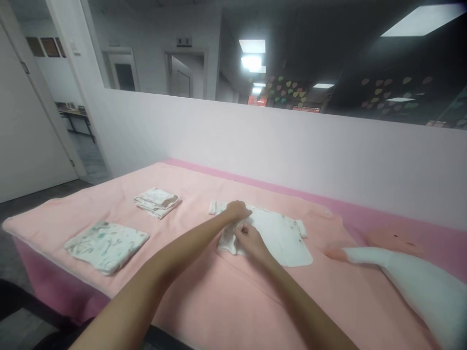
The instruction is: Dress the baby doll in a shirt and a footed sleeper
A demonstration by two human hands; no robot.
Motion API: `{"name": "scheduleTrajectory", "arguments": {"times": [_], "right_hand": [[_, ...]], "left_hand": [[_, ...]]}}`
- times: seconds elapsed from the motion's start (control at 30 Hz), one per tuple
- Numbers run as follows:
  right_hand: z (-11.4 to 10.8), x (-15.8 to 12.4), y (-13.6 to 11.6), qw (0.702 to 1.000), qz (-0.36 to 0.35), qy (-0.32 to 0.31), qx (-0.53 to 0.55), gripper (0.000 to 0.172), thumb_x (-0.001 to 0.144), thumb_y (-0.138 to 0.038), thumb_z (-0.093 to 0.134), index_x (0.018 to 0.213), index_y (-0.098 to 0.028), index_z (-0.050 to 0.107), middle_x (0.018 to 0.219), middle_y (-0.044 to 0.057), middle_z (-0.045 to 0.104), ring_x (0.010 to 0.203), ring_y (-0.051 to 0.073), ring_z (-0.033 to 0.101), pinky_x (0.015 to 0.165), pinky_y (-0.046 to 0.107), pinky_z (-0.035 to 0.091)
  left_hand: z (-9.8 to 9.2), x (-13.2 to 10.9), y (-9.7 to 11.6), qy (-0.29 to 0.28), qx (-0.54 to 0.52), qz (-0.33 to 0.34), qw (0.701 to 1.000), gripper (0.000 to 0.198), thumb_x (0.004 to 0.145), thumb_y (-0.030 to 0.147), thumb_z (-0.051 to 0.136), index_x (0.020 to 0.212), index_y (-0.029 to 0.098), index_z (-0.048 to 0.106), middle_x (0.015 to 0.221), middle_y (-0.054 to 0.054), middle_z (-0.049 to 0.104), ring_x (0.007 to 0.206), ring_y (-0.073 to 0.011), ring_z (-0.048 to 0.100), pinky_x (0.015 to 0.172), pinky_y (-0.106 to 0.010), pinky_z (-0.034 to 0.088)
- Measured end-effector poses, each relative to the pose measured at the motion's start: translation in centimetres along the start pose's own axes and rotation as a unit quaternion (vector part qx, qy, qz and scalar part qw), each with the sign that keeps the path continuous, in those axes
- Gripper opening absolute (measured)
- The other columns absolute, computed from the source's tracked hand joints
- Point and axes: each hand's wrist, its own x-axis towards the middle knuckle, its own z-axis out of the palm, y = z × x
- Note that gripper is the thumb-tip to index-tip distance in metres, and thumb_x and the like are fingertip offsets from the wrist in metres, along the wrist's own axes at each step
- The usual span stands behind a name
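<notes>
A small white baby shirt [280, 238] with printed trim lies spread on the pink cover, its short sleeves out to either side. My left hand [238, 211] is closed at the shirt's upper left part, its fingers bent over the fabric. Just below and to the right, my right hand [251, 238] pinches the fabric at the left edge, where the cloth is bunched up. Between the two hands, part of the edge is hidden by my fingers.
To the left lie a folded printed cloth [107, 245] and a smaller folded cloth bundle [156, 201]. A doll [397, 265] in white clothing lies at the right. The pink cover [204, 287] reaches a low white wall [233, 136] with a window above.
</notes>
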Motion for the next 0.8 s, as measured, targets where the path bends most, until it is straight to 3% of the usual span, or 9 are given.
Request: {"name": "scheduleTrajectory", "arguments": {"times": [0.17, 0.27, 0.33, 0.43, 0.5, 0.57, 0.63, 0.7, 0.8], "right_hand": [[3.7, 1.5, -2.6, 0.994, -0.055, -0.006, 0.098, 0.027, 0.085, -0.045, 0.058, 0.078, -0.023, 0.043, 0.071, -0.004, 0.053, 0.068, 0.015, 0.055, 0.066, 0.027, 0.043], [5.3, 1.7, -3.9, 0.99, -0.074, -0.016, 0.122, 0.029, 0.086, -0.046, 0.061, 0.079, -0.022, 0.047, 0.077, -0.002, 0.056, 0.075, 0.016, 0.056, 0.073, 0.028, 0.046], [5.7, 1.2, -4.4, 0.987, -0.085, -0.03, 0.13, 0.03, 0.088, -0.049, 0.062, 0.08, -0.022, 0.051, 0.082, 0.0, 0.06, 0.08, 0.017, 0.059, 0.076, 0.029, 0.048], [5.0, -0.1, -4.1, 0.988, -0.111, -0.036, 0.105, 0.031, 0.094, -0.051, 0.057, 0.087, -0.021, 0.058, 0.092, 0.003, 0.067, 0.085, 0.02, 0.062, 0.078, 0.033, 0.051], [3.9, -1.3, -3.1, 0.988, -0.146, -0.029, 0.039, 0.03, 0.098, -0.049, 0.053, 0.099, -0.022, 0.064, 0.101, 0.006, 0.069, 0.092, 0.022, 0.064, 0.083, 0.037, 0.054], [2.7, -2.6, -1.9, 0.977, -0.2, -0.042, -0.052, 0.033, 0.102, -0.045, 0.049, 0.12, -0.023, 0.066, 0.12, 0.008, 0.069, 0.111, 0.025, 0.063, 0.097, 0.042, 0.052], [1.6, -3.9, -0.8, 0.957, -0.239, -0.096, -0.136, 0.045, 0.105, -0.044, 0.045, 0.144, -0.026, 0.058, 0.145, 0.007, 0.06, 0.136, 0.026, 0.052, 0.116, 0.046, 0.042], [0.9, -5.1, -0.1, 0.938, -0.234, -0.167, -0.193, 0.056, 0.108, -0.049, 0.038, 0.16, -0.029, 0.042, 0.165, 0.002, 0.04, 0.154, 0.025, 0.032, 0.128, 0.047, 0.026], [0.3, -6.1, 0.0, 0.923, -0.205, -0.234, -0.228, 0.065, 0.109, -0.058, 0.027, 0.168, -0.031, 0.021, 0.172, -0.005, 0.016, 0.161, 0.022, 0.011, 0.133, 0.047, 0.009]], "left_hand": [[-2.9, 0.6, -5.5, 0.023, -0.013, -0.033, 0.999, 0.041, 0.096, 0.048, 0.047, 0.108, 0.017, 0.072, 0.111, -0.013, 0.076, 0.097, -0.0279, 0.072, 0.081, -0.035, 0.055], [-3.6, -0.2, -8.2, 0.042, -0.011, -0.047, 0.998, 0.031, 0.094, 0.042, 0.054, 0.104, 0.019, 0.071, 0.108, -0.011, 0.075, 0.096, -0.0273, 0.071, 0.083, -0.036, 0.055], [-3.3, -1.2, -9.2, 0.075, -0.004, -0.045, 0.996, 0.026, 0.094, 0.038, 0.057, 0.107, 0.019, 0.069, 0.116, -0.012, 0.073, 0.106, -0.0295, 0.068, 0.091, -0.041, 0.053], [-1.6, -3.1, -9.7, 0.139, 0.008, -0.019, 0.99, 0.034, 0.098, 0.035, 0.054, 0.128, 0.021, 0.061, 0.141, -0.013, 0.06, 0.13, -0.0306, 0.054, 0.109, -0.046, 0.044], [-0.1, -4.2, -9.6, 0.171, 0.005, 0.027, 0.985, 0.04, 0.102, 0.036, 0.049, 0.139, 0.022, 0.054, 0.151, -0.011, 0.052, 0.137, -0.0274, 0.048, 0.114, -0.044, 0.04], [1.4, -5.0, -9.7, 0.177, 0.0, 0.084, 0.981, 0.045, 0.105, 0.041, 0.043, 0.145, 0.022, 0.05, 0.157, -0.01, 0.048, 0.141, -0.0256, 0.046, 0.118, -0.042, 0.037], [2.7, -5.5, -9.8, 0.165, 0.003, 0.113, 0.98, 0.051, 0.108, 0.045, 0.034, 0.151, 0.021, 0.047, 0.161, -0.01, 0.044, 0.147, -0.0256, 0.041, 0.122, -0.043, 0.032], [3.6, -5.7, -9.9, 0.143, 0.016, 0.102, 0.984, 0.056, 0.109, 0.049, 0.027, 0.156, 0.022, 0.042, 0.165, -0.009, 0.04, 0.152, -0.0259, 0.035, 0.126, -0.045, 0.025], [3.8, -5.7, -9.9, 0.129, 0.036, 0.08, 0.988, 0.059, 0.108, 0.051, 0.026, 0.159, 0.024, 0.04, 0.167, -0.007, 0.037, 0.154, -0.0263, 0.033, 0.128, -0.046, 0.022]]}}
